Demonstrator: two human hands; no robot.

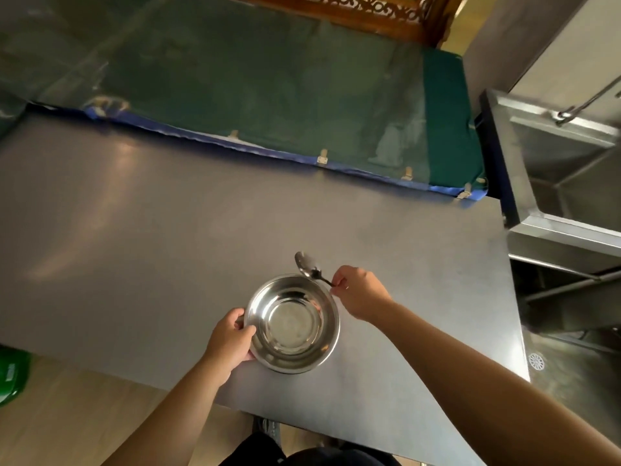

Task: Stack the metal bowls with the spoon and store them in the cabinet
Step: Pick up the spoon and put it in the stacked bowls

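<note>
A shiny metal bowl [292, 322] stands on the grey steel table [134, 213], near its front edge. It may be more than one bowl nested; I cannot tell. My left hand [232, 339] grips the bowl's left rim, thumb over the edge. My right hand [358, 292] pinches the handle of a metal spoon [307, 265]. The spoon's head points up and to the left, just beyond the bowl's far rim.
A steel sink unit [564, 163] stands to the right of the table, its lower frame open below. Behind the table lies a green padded surface [268, 89] with a blue edge. A green object [11, 375] sits on the wooden floor at the left.
</note>
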